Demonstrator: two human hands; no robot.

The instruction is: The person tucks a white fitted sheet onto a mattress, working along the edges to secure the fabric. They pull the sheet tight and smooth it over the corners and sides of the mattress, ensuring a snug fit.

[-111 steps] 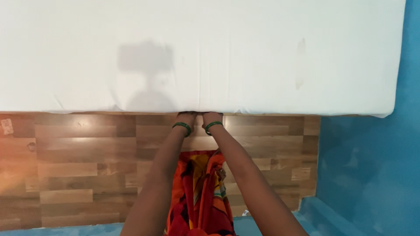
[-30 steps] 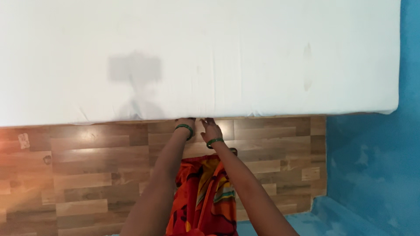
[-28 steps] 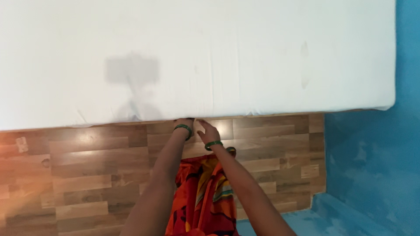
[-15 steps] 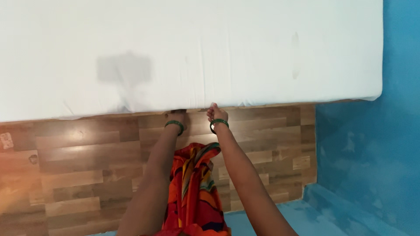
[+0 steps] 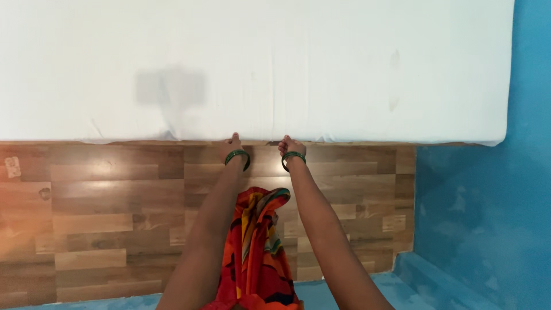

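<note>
I'm looking straight down at a wide white fabric-covered mattress (image 5: 258,63) filling the top half of the view; it sits on a brown wood-plank patterned bed base (image 5: 103,212), w/ the mattress's near edge running left to right across the middle. My left hand (image 5: 232,144) and right hand (image 5: 290,146) are both at that near edge, near each other but apart, fingers pushed in where the white sheet meets the wood. Left hand: fingers go under the edge, so I can't tell if it's clenched on cloth or just pressing. Right hand: looks curled into a loose fist at the edge, but what it grips, if anything, is hidden – can't tell either. Each wrist has a green bangle (image 5: 237,155).

Around: an orange, red and yellow patterned garment (image 5: 258,247) hangs btwn my forearms, in front of the wood panel, blocking part of it. Blue painted floor (image 5: 476,229) on the right and along the bottom; the base's lower right corner looks chipped or uneven. A small pale sticker (image 5: 11,166) on the wood at far left. A grey rectangular shadow (image 5: 170,86) lies on the sheet, plus a faint stain (image 5: 394,80) toward the right.

Cut off: mattress runs out of frame top and left; both arms leave at the bottom; fingertips hidden
</note>
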